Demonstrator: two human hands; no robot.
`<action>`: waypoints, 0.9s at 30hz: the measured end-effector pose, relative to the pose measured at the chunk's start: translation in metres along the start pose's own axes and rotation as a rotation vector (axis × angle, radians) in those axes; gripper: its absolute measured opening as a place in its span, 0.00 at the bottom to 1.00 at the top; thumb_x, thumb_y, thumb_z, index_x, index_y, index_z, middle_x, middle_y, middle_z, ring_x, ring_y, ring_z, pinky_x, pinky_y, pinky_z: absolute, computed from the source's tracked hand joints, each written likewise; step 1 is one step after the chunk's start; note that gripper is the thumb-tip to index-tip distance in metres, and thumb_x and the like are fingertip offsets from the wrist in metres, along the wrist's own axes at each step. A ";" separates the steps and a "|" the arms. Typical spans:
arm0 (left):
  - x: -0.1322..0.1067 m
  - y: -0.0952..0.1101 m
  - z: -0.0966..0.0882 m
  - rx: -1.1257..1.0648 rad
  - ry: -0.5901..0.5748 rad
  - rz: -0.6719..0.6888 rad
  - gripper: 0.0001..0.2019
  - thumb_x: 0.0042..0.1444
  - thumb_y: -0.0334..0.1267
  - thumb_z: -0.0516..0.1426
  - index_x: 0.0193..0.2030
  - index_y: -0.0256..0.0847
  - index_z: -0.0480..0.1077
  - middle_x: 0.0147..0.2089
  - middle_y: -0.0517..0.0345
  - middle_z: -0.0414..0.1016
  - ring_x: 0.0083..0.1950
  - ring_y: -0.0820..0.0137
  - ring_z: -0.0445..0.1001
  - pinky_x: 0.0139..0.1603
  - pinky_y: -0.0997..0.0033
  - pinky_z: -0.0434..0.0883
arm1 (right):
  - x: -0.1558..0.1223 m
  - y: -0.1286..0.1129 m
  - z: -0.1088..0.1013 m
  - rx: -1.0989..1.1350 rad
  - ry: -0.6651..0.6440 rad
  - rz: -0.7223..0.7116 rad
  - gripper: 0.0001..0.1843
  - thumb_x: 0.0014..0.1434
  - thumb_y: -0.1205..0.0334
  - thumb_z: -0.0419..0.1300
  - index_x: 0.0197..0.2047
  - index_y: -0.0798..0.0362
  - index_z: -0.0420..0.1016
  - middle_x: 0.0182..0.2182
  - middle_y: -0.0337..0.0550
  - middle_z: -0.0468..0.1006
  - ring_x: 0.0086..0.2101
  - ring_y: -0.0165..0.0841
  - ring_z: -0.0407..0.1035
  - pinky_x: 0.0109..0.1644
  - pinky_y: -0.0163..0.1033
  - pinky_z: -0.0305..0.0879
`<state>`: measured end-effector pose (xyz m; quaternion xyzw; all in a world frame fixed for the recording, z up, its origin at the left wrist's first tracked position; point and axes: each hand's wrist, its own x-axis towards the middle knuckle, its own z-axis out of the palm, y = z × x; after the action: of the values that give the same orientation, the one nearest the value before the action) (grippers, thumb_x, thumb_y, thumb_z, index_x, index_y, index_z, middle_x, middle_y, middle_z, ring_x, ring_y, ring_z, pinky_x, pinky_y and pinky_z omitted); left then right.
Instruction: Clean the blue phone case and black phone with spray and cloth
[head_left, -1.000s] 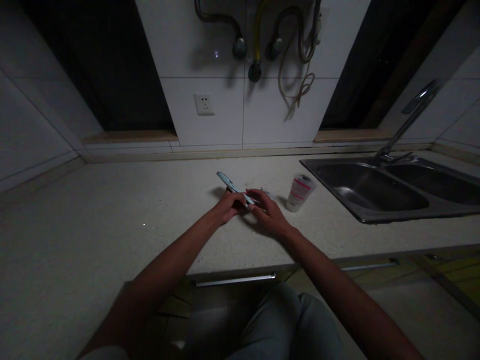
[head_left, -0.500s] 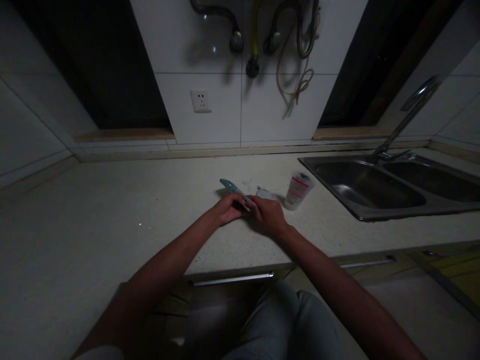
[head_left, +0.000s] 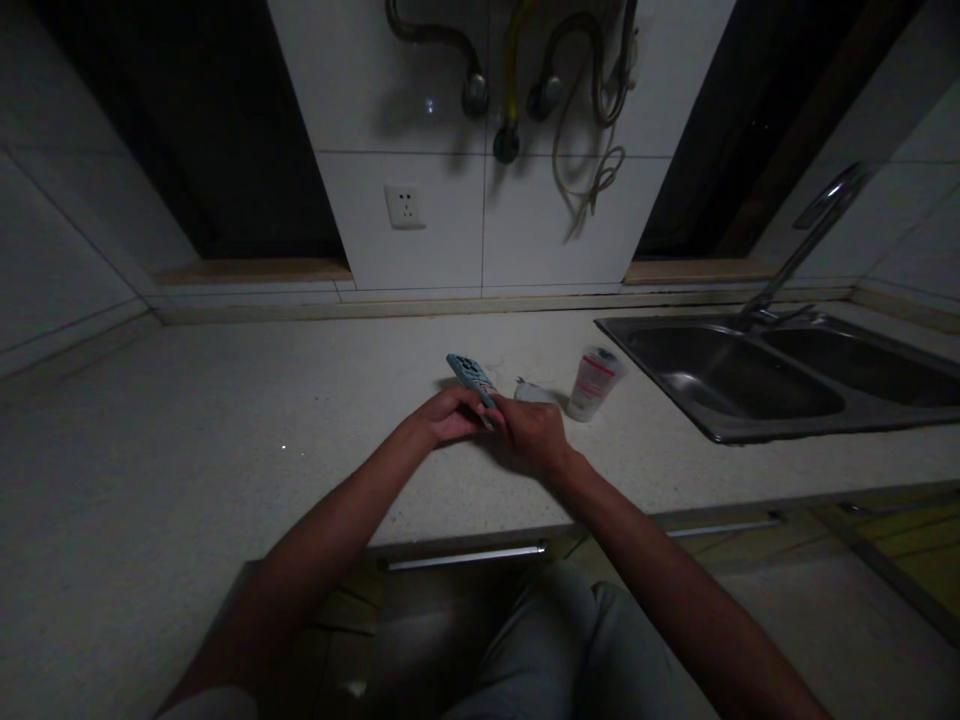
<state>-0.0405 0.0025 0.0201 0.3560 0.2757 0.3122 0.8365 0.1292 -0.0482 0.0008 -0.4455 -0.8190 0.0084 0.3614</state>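
Phone [head_left: 471,375] in a patterned teal case, held tilted just above the countertop [head_left: 285,400], camera end pointing away and to the left, lower end hidden at the hands. Around it: flat pale item [head_left: 534,392], unclear what, lies on the counter just beyond the right hand [head_left: 534,430], partly covered by it. Clear plastic cup [head_left: 595,382] with red print stands just right of that, near the right hand but apart from it. Metal double sink [head_left: 727,375] with faucet [head_left: 814,240] farther right. Wall socket [head_left: 405,207] and a looped cord [head_left: 600,180] on the tiles behind, well apart from the hands. Nothing between phone and wall except bare counter.

Grip: left hand [head_left: 452,415] partly closed, fingers bent around the phone's lower part. Right hand folded in against the same end, touching it; its fingertips are hidden, so can't tell if it clamps or only rests there. Scene dim.
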 end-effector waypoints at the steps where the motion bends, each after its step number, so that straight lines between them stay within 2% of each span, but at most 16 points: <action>1: 0.000 0.000 -0.001 -0.005 -0.009 0.000 0.14 0.33 0.20 0.53 0.29 0.33 0.73 0.27 0.52 0.77 0.29 0.70 0.74 0.37 0.69 0.75 | 0.000 0.000 0.000 -0.040 0.011 -0.023 0.26 0.70 0.46 0.45 0.44 0.54 0.79 0.29 0.50 0.81 0.26 0.33 0.69 0.30 0.37 0.55; 6: 0.002 0.001 -0.005 -0.007 -0.048 -0.010 0.16 0.33 0.19 0.53 0.32 0.31 0.73 0.30 0.51 0.78 0.30 0.69 0.75 0.38 0.68 0.76 | -0.001 0.000 0.002 -0.192 0.100 -0.114 0.26 0.72 0.50 0.44 0.41 0.54 0.79 0.25 0.45 0.80 0.23 0.30 0.67 0.27 0.37 0.49; 12: 0.003 0.001 -0.007 -0.043 -0.076 -0.039 0.18 0.31 0.19 0.52 0.33 0.29 0.73 0.30 0.52 0.78 0.30 0.70 0.75 0.37 0.69 0.76 | 0.000 0.000 0.002 -0.290 0.187 -0.202 0.26 0.74 0.53 0.42 0.39 0.56 0.78 0.21 0.42 0.77 0.21 0.28 0.65 0.26 0.37 0.48; 19: 0.005 0.001 -0.011 -0.023 -0.102 -0.063 0.18 0.33 0.19 0.53 0.35 0.29 0.72 0.30 0.51 0.78 0.31 0.69 0.76 0.39 0.68 0.75 | 0.000 0.002 0.002 -0.295 0.188 -0.228 0.27 0.74 0.52 0.41 0.36 0.55 0.76 0.21 0.43 0.77 0.21 0.29 0.66 0.27 0.37 0.49; 27: 0.006 0.002 -0.019 0.021 -0.129 -0.056 0.20 0.33 0.19 0.53 0.37 0.30 0.73 0.33 0.49 0.80 0.35 0.67 0.77 0.42 0.65 0.74 | 0.001 0.004 0.002 -0.237 0.066 -0.174 0.25 0.73 0.51 0.44 0.42 0.55 0.78 0.28 0.47 0.82 0.27 0.32 0.73 0.28 0.37 0.54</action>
<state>-0.0499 0.0163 0.0087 0.3762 0.2345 0.2621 0.8572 0.1308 -0.0447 -0.0017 -0.4123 -0.8375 -0.1344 0.3324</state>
